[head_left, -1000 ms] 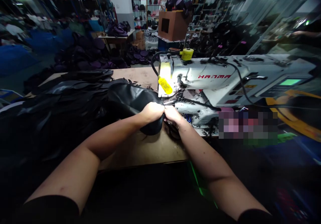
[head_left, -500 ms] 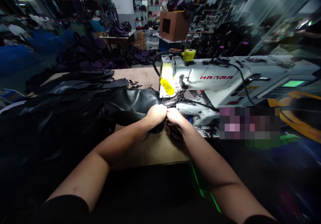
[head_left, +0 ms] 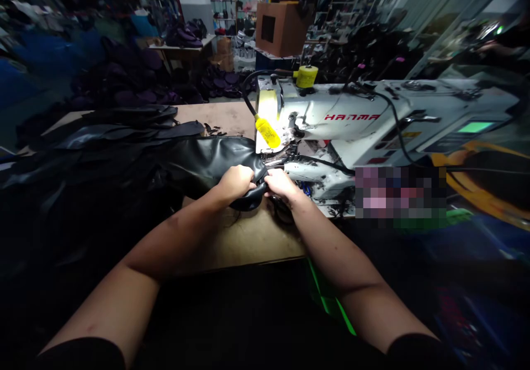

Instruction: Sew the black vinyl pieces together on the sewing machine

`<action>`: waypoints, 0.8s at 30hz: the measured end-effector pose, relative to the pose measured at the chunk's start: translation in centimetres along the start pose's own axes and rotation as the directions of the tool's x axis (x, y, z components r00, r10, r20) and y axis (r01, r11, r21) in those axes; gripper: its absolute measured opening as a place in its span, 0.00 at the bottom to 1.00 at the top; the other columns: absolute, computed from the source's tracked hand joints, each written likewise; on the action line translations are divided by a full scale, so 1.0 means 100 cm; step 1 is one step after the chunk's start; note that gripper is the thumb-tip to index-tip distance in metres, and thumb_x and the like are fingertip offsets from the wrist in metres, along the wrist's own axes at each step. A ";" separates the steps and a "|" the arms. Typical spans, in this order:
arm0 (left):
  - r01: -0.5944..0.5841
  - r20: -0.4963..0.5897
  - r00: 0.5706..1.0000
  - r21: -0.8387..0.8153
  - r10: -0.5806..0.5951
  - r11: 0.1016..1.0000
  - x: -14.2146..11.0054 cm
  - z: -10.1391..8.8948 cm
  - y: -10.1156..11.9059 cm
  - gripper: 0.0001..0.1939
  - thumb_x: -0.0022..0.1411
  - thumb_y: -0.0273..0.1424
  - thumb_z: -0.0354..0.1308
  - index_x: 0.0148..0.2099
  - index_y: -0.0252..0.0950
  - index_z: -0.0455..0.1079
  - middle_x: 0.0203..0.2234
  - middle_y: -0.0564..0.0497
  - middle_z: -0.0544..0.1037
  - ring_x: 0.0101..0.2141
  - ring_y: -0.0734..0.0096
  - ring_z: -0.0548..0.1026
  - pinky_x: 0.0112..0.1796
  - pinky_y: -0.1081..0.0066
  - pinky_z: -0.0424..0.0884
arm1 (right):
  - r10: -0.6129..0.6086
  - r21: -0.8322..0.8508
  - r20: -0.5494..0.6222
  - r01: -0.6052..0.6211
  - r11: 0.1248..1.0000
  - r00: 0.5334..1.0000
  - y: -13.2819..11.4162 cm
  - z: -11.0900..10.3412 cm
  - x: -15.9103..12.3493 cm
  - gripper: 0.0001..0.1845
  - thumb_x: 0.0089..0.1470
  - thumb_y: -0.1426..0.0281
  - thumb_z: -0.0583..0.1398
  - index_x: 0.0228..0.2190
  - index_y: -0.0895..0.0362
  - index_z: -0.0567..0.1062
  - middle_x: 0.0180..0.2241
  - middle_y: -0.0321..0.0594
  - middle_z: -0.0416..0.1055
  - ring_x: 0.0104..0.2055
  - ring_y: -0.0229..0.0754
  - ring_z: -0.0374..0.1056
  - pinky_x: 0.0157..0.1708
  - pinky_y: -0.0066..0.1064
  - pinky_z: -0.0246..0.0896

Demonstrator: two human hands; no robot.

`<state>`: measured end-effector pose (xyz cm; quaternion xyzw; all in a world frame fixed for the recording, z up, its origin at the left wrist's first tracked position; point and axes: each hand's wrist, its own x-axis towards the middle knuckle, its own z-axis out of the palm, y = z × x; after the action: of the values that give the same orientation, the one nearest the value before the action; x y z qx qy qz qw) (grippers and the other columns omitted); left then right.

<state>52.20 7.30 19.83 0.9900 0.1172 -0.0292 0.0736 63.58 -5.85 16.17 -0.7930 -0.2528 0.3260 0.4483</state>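
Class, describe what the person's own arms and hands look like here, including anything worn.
The left hand and right hand are ungloved, with no watch or bracelet visible. The left sleeve and right sleeve look black and short, without visible markings.

Short black sleeves [head_left: 85, 353], both forearms [head_left: 182, 229] bare

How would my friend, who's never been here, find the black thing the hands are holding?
Start at the big white sewing machine with red letters, and go to its left end, by the yellow lamp. Just below, the left hand and right hand grip a shiny black piece. Unlike the duller black heap on its left, it is gripped by both hands.
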 end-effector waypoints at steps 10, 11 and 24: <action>0.119 -0.103 0.989 0.110 -0.107 0.987 -0.007 0.029 0.009 0.16 0.74 0.30 0.48 0.49 0.34 0.77 0.44 0.40 0.81 0.46 0.55 0.80 0.41 0.66 0.73 | -0.044 -0.006 -0.014 0.044 0.999 0.999 0.003 0.005 -0.004 0.05 0.52 0.74 0.58 0.27 0.55 0.72 0.24 0.40 0.73 0.21 0.44 0.70 0.28 0.38 0.72; 0.137 -0.152 0.981 0.120 -0.118 0.983 -0.009 0.029 0.010 0.16 0.74 0.29 0.47 0.50 0.33 0.76 0.45 0.40 0.80 0.47 0.54 0.79 0.42 0.66 0.73 | -0.038 -0.020 -0.014 0.038 0.999 0.999 0.003 0.005 -0.004 0.05 0.52 0.74 0.58 0.27 0.55 0.72 0.25 0.41 0.74 0.21 0.45 0.70 0.29 0.40 0.73; -0.430 0.050 0.894 0.376 0.446 0.821 0.004 -0.046 0.002 0.13 0.71 0.31 0.53 0.43 0.31 0.79 0.35 0.43 0.82 0.35 0.63 0.80 0.39 0.69 0.72 | -0.079 -0.098 -0.089 0.071 0.993 0.993 0.007 0.007 -0.001 0.04 0.52 0.74 0.57 0.30 0.54 0.70 0.30 0.41 0.76 0.33 0.47 0.76 0.37 0.37 0.76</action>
<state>52.85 7.95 24.40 0.9859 -0.1197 -0.0133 -0.1159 63.11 -5.91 15.29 -0.8175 -0.2766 0.2595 0.4335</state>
